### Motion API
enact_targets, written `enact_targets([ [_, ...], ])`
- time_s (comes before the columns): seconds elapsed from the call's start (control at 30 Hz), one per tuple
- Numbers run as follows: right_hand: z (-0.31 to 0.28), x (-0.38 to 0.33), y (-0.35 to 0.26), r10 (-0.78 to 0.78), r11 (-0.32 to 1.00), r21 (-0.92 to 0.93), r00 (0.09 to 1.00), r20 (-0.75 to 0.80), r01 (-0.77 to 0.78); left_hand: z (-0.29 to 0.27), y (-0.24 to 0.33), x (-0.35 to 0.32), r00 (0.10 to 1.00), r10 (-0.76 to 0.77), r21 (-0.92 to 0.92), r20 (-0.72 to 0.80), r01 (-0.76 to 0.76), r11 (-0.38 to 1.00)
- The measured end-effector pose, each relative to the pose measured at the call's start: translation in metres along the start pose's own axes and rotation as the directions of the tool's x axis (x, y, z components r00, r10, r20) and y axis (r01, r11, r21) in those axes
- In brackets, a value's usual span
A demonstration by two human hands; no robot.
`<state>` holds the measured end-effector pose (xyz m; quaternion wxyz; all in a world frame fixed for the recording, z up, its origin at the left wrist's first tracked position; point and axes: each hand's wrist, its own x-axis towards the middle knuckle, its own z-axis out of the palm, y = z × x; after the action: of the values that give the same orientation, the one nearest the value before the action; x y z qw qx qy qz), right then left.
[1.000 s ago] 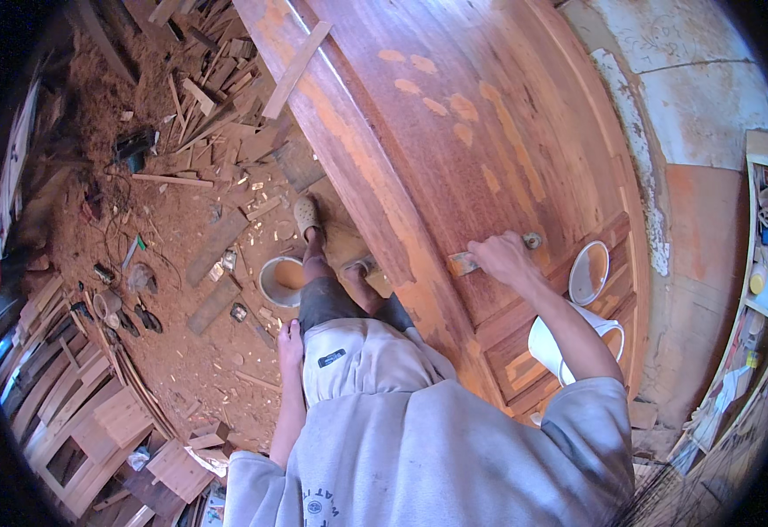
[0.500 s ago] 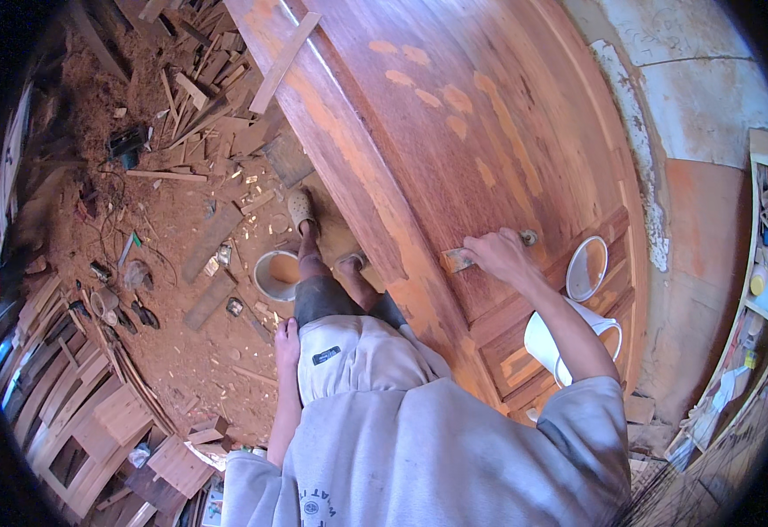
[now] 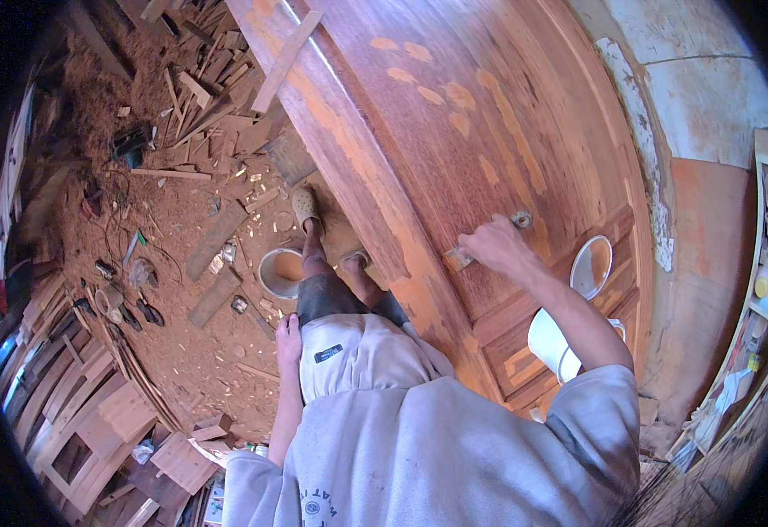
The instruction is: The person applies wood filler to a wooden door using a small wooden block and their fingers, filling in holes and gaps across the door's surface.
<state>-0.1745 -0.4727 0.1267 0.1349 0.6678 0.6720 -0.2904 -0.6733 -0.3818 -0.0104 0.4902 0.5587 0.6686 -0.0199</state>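
Observation:
My right hand (image 3: 495,244) is closed around a putty knife, its flat blade (image 3: 457,258) set against the reddish-brown wooden door (image 3: 428,167). Past the knuckles shows a small round greyish piece (image 3: 522,220); whether it belongs to the tool I cannot tell. Orange-tan filler patches (image 3: 460,97) mark the door's panel and its long side rail. My left hand (image 3: 288,341) lies against the side of my dark shorts, fingers stretched out, holding nothing. Beyond my right forearm, a white bucket (image 3: 549,344) and a round white-rimmed lid or tub (image 3: 591,267) rest on the door.
A loose wooden strip (image 3: 288,60) lies across the door's left edge. On the sawdust-covered floor stands another bucket (image 3: 280,273) by my feet, with offcuts (image 3: 217,237) scattered about. Stacked wooden pieces (image 3: 120,417) fill the lower left, and a cluttered shelf (image 3: 766,255) stands at far right.
My right hand has shifted slightly up and turned a little, with the putty knife still in it. The round piece beside it moved up and left. My left hand stays on my shorts.

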Motion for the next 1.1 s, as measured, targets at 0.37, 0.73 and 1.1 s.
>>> enact_targets([
  [0.37,0.012,-0.021,-0.006,0.157,0.937,0.308,0.986,0.053,-0.165,0.004,0.005,0.001,1.0,0.019,0.001,0.024,-0.019,1.0],
  [0.73,0.009,-0.065,0.018,0.182,0.784,0.608,0.983,-0.03,-0.127,-0.001,0.012,-0.002,1.0,0.027,0.077,0.007,-0.027,0.997],
  [1.1,0.022,-0.052,0.0,-0.059,0.996,0.04,0.94,-0.337,0.076,0.001,0.009,-0.001,1.0,0.015,0.082,0.003,-0.015,0.997],
])
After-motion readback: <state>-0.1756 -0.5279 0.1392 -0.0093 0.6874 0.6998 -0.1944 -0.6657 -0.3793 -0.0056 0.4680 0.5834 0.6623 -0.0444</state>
